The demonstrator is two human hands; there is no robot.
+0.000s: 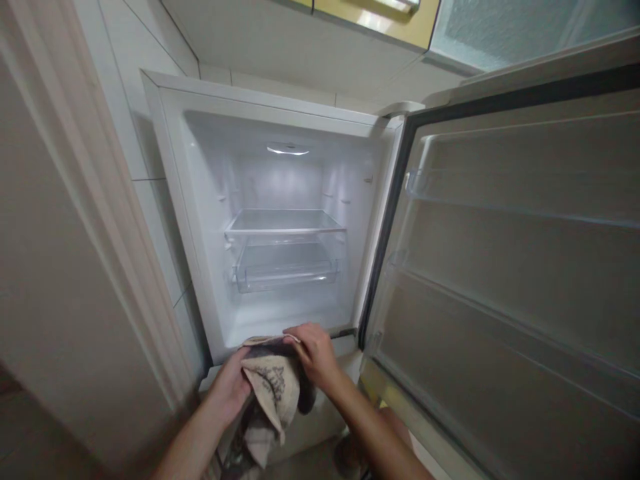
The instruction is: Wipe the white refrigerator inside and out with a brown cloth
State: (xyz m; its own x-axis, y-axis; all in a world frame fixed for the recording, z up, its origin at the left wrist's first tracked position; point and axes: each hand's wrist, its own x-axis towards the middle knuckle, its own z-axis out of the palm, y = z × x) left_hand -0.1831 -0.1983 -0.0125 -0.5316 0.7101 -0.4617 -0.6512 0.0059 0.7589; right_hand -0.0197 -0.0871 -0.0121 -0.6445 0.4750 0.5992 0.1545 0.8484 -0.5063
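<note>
Both my hands hold a beige cloth [273, 390] with a dark print in front of an open fridge [173, 220]. My left hand [231, 385] grips its left side from below, fingers closed on the fabric. My right hand [311, 353] lies over its top right corner, fingers curled on it, just at the fridge's bottom front edge. The cloth hangs down between my forearms. Inside the fridge a glass shelf [284, 223] sits above a clear plastic drawer [285, 267]; the compartment holds nothing else.
The fridge door [510, 287] stands swung open to the right, with bare door racks. A pale wall and door frame [75, 253] close in on the left. Yellow cabinets [380, 17] hang above. A foot [350, 457] shows below.
</note>
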